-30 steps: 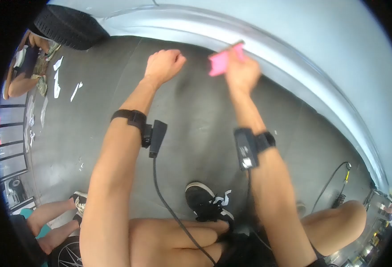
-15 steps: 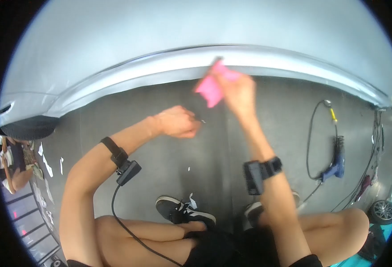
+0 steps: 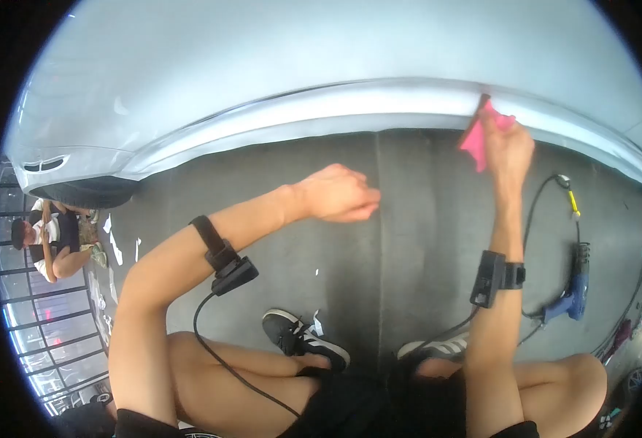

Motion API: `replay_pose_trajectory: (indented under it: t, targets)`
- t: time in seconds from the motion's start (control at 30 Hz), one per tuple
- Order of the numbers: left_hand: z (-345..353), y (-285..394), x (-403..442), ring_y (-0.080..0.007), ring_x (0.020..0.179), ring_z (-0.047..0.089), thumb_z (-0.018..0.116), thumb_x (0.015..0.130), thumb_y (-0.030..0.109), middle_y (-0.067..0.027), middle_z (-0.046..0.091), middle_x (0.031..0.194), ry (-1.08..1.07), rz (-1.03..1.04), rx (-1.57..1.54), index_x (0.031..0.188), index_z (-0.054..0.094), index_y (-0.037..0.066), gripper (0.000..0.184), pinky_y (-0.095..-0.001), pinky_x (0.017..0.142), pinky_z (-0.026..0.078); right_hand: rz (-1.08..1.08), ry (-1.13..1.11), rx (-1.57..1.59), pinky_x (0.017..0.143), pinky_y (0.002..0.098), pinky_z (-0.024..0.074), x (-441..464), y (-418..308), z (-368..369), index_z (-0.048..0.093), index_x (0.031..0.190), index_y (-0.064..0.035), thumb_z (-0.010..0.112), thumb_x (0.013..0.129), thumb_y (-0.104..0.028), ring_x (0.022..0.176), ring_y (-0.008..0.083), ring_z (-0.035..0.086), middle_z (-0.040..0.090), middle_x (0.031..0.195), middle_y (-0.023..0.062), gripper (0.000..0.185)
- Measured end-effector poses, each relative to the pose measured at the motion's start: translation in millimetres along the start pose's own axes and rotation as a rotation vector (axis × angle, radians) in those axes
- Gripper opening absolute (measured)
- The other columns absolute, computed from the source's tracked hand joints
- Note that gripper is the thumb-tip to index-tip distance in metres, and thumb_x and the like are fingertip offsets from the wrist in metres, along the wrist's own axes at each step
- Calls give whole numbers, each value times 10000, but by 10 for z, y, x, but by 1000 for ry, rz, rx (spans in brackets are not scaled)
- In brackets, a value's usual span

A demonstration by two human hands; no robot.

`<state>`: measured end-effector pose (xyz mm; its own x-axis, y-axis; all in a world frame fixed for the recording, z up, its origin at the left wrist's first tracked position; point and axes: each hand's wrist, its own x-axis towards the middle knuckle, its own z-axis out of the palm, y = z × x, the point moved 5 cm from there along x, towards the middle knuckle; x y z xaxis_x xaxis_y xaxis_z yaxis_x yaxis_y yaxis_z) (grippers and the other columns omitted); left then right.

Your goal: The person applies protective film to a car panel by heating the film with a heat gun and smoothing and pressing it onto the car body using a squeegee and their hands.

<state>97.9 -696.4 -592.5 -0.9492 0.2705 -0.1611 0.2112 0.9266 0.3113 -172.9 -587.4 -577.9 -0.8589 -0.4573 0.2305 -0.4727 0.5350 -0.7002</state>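
In the head view, my right hand [image 3: 512,153] grips a pink squeegee [image 3: 474,150] with a dark straight edge. The top of that edge meets the lower sill [image 3: 321,107] of a pale car body [image 3: 299,44], towards the right. My left hand [image 3: 335,193] hangs over the floor below the sill, its fingers curled into a fist. Whatever it may hold is hidden. Both forearms carry strapped black devices, the left one [image 3: 233,274] with a cable.
On the grey floor at right lies a blue heat gun [image 3: 575,292] with its cord. A wheel [image 3: 91,191] is at the car's left end. Beyond it another person [image 3: 55,237] sits low near white scraps [image 3: 114,244]. My shoes [image 3: 299,339] rest below.
My right hand has carried the squeegee to the right along the sill. My left hand has also shifted right, still closed. The view has swung slightly left, showing more of the other person.
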Motion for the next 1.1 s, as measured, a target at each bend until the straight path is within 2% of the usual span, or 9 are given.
replay_pose_trajectory:
  t: [0.13, 0.3, 0.47, 0.67, 0.83, 0.9, 1.0, 1.07, 1.1]
  targets:
    - [-23, -301, -3, -347, 788, 625, 515, 982, 289, -143, 615, 739, -50, -247, -86, 880, 595, 79, 247, -499, 696, 509, 11, 29, 55, 703, 479, 544, -21, 155, 116, 735, 871, 24, 661, 887, -471, 773, 444, 694, 703, 829, 266, 501]
    - [147, -268, 3, -379, 845, 640, 500, 996, 302, -166, 650, 802, -154, -221, -106, 969, 616, 78, 254, -517, 748, 520, -163, -70, 341, 543, 381, 540, -588, -581, 844, 759, 651, -151, 605, 939, -385, 528, 230, 672, 665, 566, 70, 402]
    - [364, -2, -157, -382, 905, 644, 528, 984, 280, -166, 670, 928, -324, -95, -132, 1068, 633, 73, 247, -499, 829, 538, -133, -380, 105, 646, 453, 561, -849, -1233, 1208, 753, 778, -108, 574, 944, -414, 732, 388, 700, 702, 758, 194, 392]
    - [321, 241, -404, -340, 966, 631, 552, 967, 238, -156, 662, 960, -242, 32, -210, 1012, 621, 51, 205, -472, 850, 530, -56, -57, -158, 639, 441, 579, -325, -589, 370, 725, 659, -44, 595, 927, -555, 623, 323, 713, 642, 537, 124, 591]
    - [316, 151, -639, -349, 929, 628, 559, 964, 229, -146, 653, 922, -173, 5, -231, 972, 612, 59, 178, -467, 836, 529, 140, -107, -265, 725, 460, 553, 280, 155, -283, 733, 803, 25, 709, 809, -568, 764, 423, 706, 709, 781, 240, 594]
    - [248, 152, -636, -350, 917, 628, 566, 960, 228, -143, 649, 908, -165, -11, -200, 964, 613, 63, 172, -465, 829, 530, 84, 127, -420, 729, 481, 552, 431, 501, -542, 743, 904, 31, 606, 871, -575, 819, 429, 716, 703, 792, 266, 622]
    - [70, 170, -472, -346, 913, 629, 569, 958, 230, -143, 650, 908, -192, -22, -65, 958, 618, 71, 166, -461, 817, 530, 186, 161, -341, 646, 435, 538, 403, 944, -687, 730, 885, 39, 629, 885, -561, 711, 347, 716, 703, 737, 209, 608]
    - [-57, 102, -244, -331, 905, 631, 555, 972, 245, -130, 650, 873, -34, -78, 14, 908, 597, 65, 195, -478, 791, 525, 208, 179, 304, 582, 369, 494, 63, 967, -507, 710, 832, 44, 681, 899, -485, 609, 203, 639, 669, 676, 94, 534]
    - [-198, 78, -102, -341, 916, 632, 554, 974, 240, -140, 649, 875, 7, -121, 12, 938, 610, 73, 180, -479, 790, 525, 272, 226, 459, 670, 382, 491, -92, 936, -330, 702, 781, 52, 739, 873, -445, 668, 154, 581, 694, 686, 131, 507]
